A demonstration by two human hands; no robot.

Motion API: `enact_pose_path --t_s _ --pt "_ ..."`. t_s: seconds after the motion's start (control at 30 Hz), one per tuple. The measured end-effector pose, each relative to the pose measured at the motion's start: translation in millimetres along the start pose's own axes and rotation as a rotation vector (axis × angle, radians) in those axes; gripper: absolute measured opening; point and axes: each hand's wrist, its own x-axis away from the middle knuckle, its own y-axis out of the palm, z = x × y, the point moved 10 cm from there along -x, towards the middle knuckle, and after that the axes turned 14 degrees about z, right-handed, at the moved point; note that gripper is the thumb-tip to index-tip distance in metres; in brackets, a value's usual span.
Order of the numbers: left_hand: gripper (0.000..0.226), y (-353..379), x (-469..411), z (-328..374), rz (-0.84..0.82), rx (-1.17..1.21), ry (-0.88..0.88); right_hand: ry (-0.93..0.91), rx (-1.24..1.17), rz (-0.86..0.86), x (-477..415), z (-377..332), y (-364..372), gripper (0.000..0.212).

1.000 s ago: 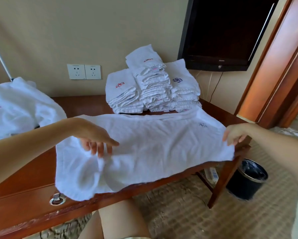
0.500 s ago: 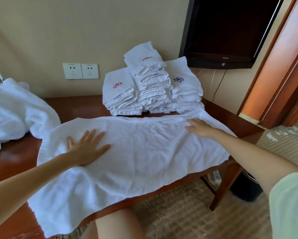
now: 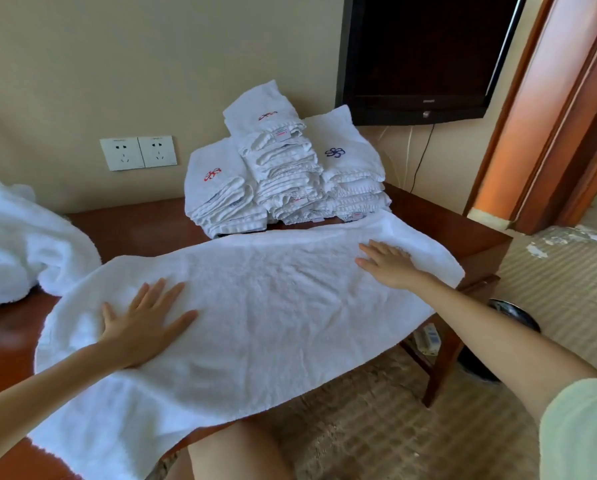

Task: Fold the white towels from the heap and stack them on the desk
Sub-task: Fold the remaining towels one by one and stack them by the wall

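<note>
Desk [image 3: 144, 223], spread towel [image 3: 273, 306], left hand [image 3: 144, 323], right hand [image 3: 389, 266]

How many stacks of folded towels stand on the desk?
3, side by side at the wall: the left stack, the taller middle stack, the right stack. More may hide behind.

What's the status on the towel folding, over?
Left hand, right hand flat on spread towel. Towel not yet folded, near edge overhanging desk. Folded stacks close behind, heap at left.

Pretty sure this is a hotel room: a wall TV [image 3: 418, 46] is hanging beyond the right hand [image 3: 389, 263], logo-stitched folded towels [image 3: 283, 174] are sitting stacked on a wooden desk [image 3: 134, 220], and patterned carpet [image 3: 376, 427] is lying below.
</note>
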Motion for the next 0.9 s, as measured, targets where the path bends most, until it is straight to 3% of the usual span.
enact_pose_path --t_s 0.13,0.27,0.33,0.43,0.5,0.57,0.67,0.77,0.9 --pt "0.070 -12 -16 21 0.081 -0.014 0.036 0.030 -0.115 0.031 -7 7 -15 0.067" --pt "0.068 -16 -43 91 0.112 0.119 0.221 0.084 -0.150 0.178 -23 18 -31 0.058" --pt "0.077 -17 -56 135 0.093 0.197 0.324 0.122 -0.223 0.260 -31 29 -39 0.051" --pt "0.110 -15 -77 198 0.064 0.271 0.440 0.248 -0.261 0.517 -36 56 -61 0.046" --pt "0.087 -11 -91 233 0.054 0.303 0.471 0.341 -0.168 0.649 -35 72 -74 0.050" --pt "0.062 -9 -99 267 0.064 0.299 0.505 0.383 -0.115 0.607 -41 81 -70 0.058" --pt "0.059 -5 -107 315 0.044 0.282 0.577 0.402 -0.161 0.498 -56 92 -54 0.056" --pt "0.066 2 -109 344 0.041 0.284 0.636 0.445 -0.173 0.566 -61 113 -64 0.026" --pt "0.094 9 -107 349 0.074 0.294 0.697 0.725 -0.234 0.508 -52 170 -65 0.028"
